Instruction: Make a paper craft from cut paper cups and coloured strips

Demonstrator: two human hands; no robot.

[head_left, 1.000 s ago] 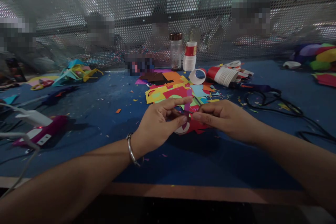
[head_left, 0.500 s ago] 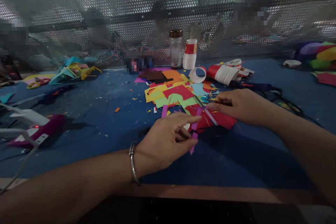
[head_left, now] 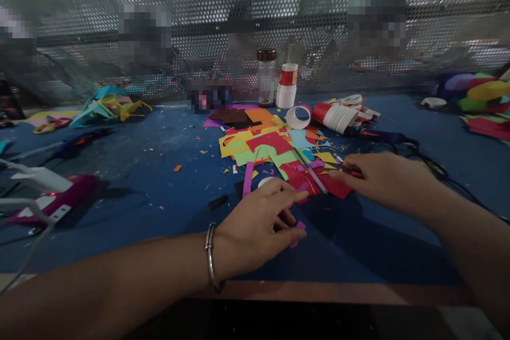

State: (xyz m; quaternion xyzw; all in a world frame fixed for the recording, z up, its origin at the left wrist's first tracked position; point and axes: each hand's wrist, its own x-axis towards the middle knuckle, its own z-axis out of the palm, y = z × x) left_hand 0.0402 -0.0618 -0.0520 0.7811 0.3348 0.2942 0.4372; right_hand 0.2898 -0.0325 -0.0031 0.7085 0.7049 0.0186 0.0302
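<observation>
My left hand [head_left: 265,226], with a silver bangle at the wrist, is low over the near part of the table. Its thumb and curled fingers are closed on a purple paper strip [head_left: 300,226], mostly hidden by the hand. To the right, my right hand [head_left: 382,180] has its fingers curled round a small dark-and-red thing [head_left: 354,171], too covered to name. Red paper [head_left: 338,187] lies just below those fingertips. Between the hands a clear glue-stick-like rod [head_left: 314,174] rests on the scraps. Another purple strip [head_left: 247,179] lies beyond my left hand.
Coloured paper [head_left: 271,142] is heaped mid-table. Behind it stand a glass bottle [head_left: 266,79] and stacked paper cups [head_left: 286,87]; more cups [head_left: 337,117] lie sideways. A corded tool [head_left: 382,134] is at right, a purple power strip [head_left: 75,194] at left. Perforated metal screen [head_left: 215,37] behind.
My right hand has moved right, away from the paper heap, uncovering a purple scrap and yellow paper. My left hand has shifted slightly right and nearer, and less of its purple strip shows.
</observation>
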